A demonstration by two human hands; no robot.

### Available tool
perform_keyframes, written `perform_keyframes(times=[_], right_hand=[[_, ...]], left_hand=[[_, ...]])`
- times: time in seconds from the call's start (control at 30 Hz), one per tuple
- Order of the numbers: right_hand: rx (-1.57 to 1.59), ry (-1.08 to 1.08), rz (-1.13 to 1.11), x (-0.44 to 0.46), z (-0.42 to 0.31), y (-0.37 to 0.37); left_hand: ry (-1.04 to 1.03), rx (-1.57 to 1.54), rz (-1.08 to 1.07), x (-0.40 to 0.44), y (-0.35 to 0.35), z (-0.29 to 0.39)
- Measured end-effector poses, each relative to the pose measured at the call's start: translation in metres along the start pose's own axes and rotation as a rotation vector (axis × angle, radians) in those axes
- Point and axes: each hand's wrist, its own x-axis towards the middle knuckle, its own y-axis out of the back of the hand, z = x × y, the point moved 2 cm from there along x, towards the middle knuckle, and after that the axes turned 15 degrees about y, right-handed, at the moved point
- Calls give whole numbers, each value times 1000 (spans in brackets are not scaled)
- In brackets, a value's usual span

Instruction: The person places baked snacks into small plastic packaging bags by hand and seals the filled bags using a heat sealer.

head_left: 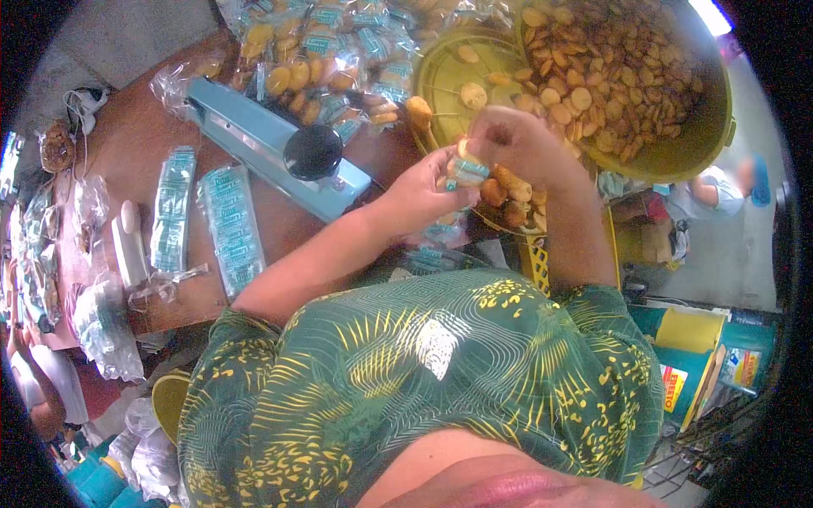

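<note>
Green patterned shirt (423, 364) seen nearest the camera, forearms stretched out over the work. Positions noted from the blue sealer (246, 135), which is set slantwise on the wooden table (131, 161).

Just right of the sealer's black knob (312, 152), a small printed packet (468, 172) with pale biscuits showing in it is held upright, pinched by the left hand (423, 190). Right hand (517, 140) is bent close at the packet's top, fingers curled; whether anything is gripped there cannot be told. Browned pastries (512, 199) are seen farther right of the sealer, below the hands.

Progress, as judged: well advanced in part. Many filled packets (326, 42) are heaped beyond the sealer; whether their ends are closed cannot be made out. Packet in hand appears partly filled, its top apparently not yet closed. Much seems left: a great mass of loose biscuits (627, 76) is held in the yellow bin (710, 140), well right of the sealer, and two flat printed stacks (229, 224), seemingly unfilled, are laid on its near side.
</note>
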Motion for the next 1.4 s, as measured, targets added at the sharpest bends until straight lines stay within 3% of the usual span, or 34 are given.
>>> perform_keyframes(times=[0.1, 0.3, 0.4, 0.63, 0.73, 0.8, 0.87, 0.93, 1.03, 1.13, 1.27, 1.33, 1.4], right_hand=[[-360, 293, -41, 1, -10, -8], [-356, 349, 70, 3, -43, -25], [-411, 337, 38, 2, -43, -30], [-577, 173, 379, -8, -41, -10], [-482, 194, 464, -14, -37, -2], [-476, 341, 355, -10, -43, 3], [-448, 278, 235, -9, -46, 3], [-403, 18, 105, -8, -49, -3], [-457, 354, 345, -31, -88, -5], [249, 392, 568, -40, -90, -15], [-273, 212, 498, -4, -69, -33], [-243, 271, 451, 10, -65, -46], [-193, 232, 359, 24, -75, -69]], left_hand=[[54, -32, -7, -2, 2, 4], [-77, 78, 131, 7, 10, 0], [-169, 145, 154, 9, 14, -2], [102, 43, -82, 7, 6, -9], [103, 67, -116, 5, 3, -3], [134, 96, -81, 2, 1, 0], [145, 126, -78, 4, 4, -3], [126, 163, -105, 10, 13, -10], [102, -426, -283, 0, 4, 5], [92, -448, -370, -19, 20, 15], [-3, -519, -308, -80, 2, 41], [-144, 130, 98, -86, 39, 29], [-90, 348, 301, -116, 48, 30]])
